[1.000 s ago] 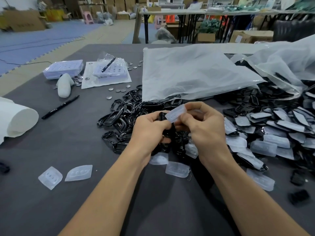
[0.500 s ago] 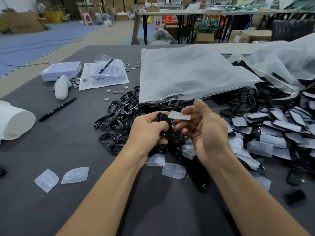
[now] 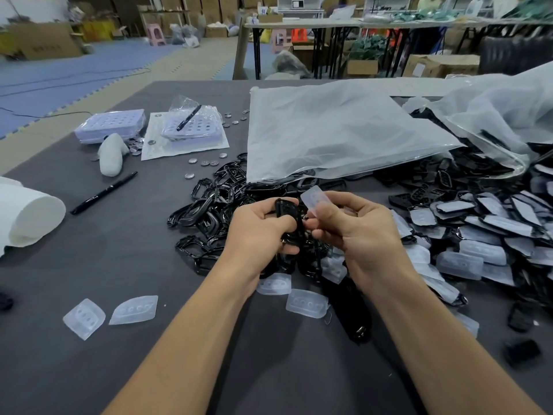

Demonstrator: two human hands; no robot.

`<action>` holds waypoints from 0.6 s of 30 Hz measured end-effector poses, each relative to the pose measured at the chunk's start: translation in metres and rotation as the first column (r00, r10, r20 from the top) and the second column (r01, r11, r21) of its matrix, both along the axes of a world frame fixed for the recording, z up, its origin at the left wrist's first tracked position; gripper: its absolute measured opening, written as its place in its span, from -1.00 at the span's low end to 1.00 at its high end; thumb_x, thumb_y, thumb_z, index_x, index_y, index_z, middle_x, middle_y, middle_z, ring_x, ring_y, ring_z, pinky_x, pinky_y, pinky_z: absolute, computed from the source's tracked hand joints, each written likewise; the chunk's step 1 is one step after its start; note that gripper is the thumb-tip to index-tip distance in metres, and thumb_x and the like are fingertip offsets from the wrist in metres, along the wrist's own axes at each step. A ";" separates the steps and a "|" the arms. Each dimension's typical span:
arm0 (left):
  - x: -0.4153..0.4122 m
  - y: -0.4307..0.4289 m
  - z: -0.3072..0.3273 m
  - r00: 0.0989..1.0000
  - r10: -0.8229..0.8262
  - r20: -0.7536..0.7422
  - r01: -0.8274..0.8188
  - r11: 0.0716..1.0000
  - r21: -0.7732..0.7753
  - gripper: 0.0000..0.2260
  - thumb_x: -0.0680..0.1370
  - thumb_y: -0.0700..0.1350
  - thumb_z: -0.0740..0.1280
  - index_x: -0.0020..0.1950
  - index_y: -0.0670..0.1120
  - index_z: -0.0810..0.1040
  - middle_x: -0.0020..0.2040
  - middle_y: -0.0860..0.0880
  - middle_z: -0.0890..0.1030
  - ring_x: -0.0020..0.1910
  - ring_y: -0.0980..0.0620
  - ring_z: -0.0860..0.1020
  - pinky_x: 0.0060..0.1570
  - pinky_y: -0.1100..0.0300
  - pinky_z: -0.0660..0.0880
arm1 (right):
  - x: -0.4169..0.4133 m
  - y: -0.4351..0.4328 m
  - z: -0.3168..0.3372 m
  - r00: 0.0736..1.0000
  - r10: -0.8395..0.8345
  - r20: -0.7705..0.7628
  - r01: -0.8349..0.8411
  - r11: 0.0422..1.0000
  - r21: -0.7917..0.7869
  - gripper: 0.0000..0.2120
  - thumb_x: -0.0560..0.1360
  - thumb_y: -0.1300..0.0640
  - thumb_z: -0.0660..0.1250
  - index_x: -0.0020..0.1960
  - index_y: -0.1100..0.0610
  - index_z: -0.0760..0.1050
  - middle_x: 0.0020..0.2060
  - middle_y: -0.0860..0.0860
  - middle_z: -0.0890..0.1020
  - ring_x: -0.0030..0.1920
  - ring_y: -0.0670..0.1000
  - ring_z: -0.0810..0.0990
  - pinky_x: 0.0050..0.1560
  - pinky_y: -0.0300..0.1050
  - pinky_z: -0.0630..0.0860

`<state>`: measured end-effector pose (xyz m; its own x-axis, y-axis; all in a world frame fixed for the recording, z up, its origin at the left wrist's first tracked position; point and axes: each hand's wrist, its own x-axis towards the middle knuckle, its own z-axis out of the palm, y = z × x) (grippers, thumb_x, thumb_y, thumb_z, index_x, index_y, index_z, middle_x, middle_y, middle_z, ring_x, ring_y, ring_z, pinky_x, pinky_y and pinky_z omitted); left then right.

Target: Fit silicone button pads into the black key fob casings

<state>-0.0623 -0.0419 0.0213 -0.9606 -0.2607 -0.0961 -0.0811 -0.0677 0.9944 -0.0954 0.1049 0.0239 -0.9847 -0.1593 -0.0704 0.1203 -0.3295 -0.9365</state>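
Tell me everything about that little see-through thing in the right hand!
It is a silicone button pad, small, milky-clear and soft-looking, with rounded corners and faint round button bumps. The right hand pinches its lower end, so it sticks up, tilted. It sits just right of the black key fob casing held by the left hand, not yet fitted in.
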 end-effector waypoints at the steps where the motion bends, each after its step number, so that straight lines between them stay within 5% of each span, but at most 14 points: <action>1: 0.000 0.000 0.000 1.000 0.002 -0.005 -0.002 1.000 -0.002 -0.71 0.54 -0.39 0.35 0.05 -0.06 0.72 -0.14 -0.09 0.77 -0.18 0.04 0.74 -0.36 0.26 0.59 | 0.000 0.001 0.000 1.000 -0.010 -0.025 0.012 0.998 0.067 -0.94 0.50 0.32 0.49 -0.10 0.21 0.63 -0.35 0.14 0.70 -0.44 -0.02 0.64 -0.44 -0.26 0.54; 4: 0.000 0.002 -0.002 1.000 0.007 -0.026 -0.008 1.000 -0.029 -0.72 0.55 -0.40 0.35 0.04 -0.07 0.72 -0.15 -0.09 0.77 -0.20 0.05 0.74 -0.35 0.24 0.60 | -0.002 0.005 -0.003 0.997 -0.051 -0.063 0.064 0.974 0.217 -0.86 0.48 0.30 0.51 -0.22 0.14 0.64 -0.48 0.06 0.58 -0.55 -0.07 0.44 -0.54 -0.27 0.34; 8: 0.000 0.005 -0.006 0.998 -0.014 -0.056 0.012 0.999 -0.043 -0.74 0.56 -0.41 0.35 -0.02 -0.08 0.72 -0.19 -0.06 0.76 -0.21 0.03 0.74 -0.32 0.20 0.64 | -0.003 0.007 -0.002 0.995 -0.038 -0.094 0.059 0.971 0.232 -0.82 0.43 0.32 0.53 -0.27 0.08 0.69 -0.55 -0.03 0.49 -0.55 -0.08 0.39 -0.52 -0.29 0.32; 12: -0.004 0.003 -0.008 0.998 -0.016 -0.059 0.011 0.996 -0.088 -0.75 0.54 -0.41 0.36 -0.05 -0.09 0.72 -0.23 -0.02 0.75 -0.25 0.06 0.72 -0.32 0.20 0.64 | -0.003 0.008 0.006 0.992 0.087 -0.087 -0.075 0.988 0.135 -0.70 0.39 -0.10 0.54 -0.35 0.12 0.66 -0.47 0.05 0.62 -0.56 -0.05 0.46 -0.51 -0.27 0.33; 15: -0.006 0.002 -0.008 0.999 -0.017 -0.047 0.012 0.995 -0.099 -0.79 0.53 -0.41 0.36 -0.04 -0.16 0.72 -0.24 -0.05 0.74 -0.26 0.06 0.70 -0.31 0.19 0.64 | -0.004 0.010 0.007 0.985 0.168 -0.050 -0.166 0.985 0.039 -0.87 0.51 0.19 0.48 -0.18 0.23 0.66 -0.28 0.17 0.70 -0.39 0.01 0.64 -0.43 -0.25 0.50; 18: -0.005 0.002 -0.008 0.999 -0.027 -0.043 0.024 0.996 -0.082 -0.78 0.56 -0.41 0.36 -0.01 -0.14 0.71 -0.20 -0.06 0.75 -0.21 0.03 0.73 -0.30 0.20 0.64 | -0.004 0.013 0.007 0.990 0.138 -0.040 -0.131 0.981 0.146 -0.84 0.52 0.34 0.38 -0.19 0.21 0.68 -0.35 0.14 0.66 -0.43 0.00 0.55 -0.43 -0.23 0.44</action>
<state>-0.0676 -0.0401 0.0135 -0.9699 -0.2412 -0.0328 -0.0376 0.0152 0.9992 -0.0997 0.1178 0.0308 -0.9577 -0.2828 -0.0535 0.1068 -0.1765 -0.9785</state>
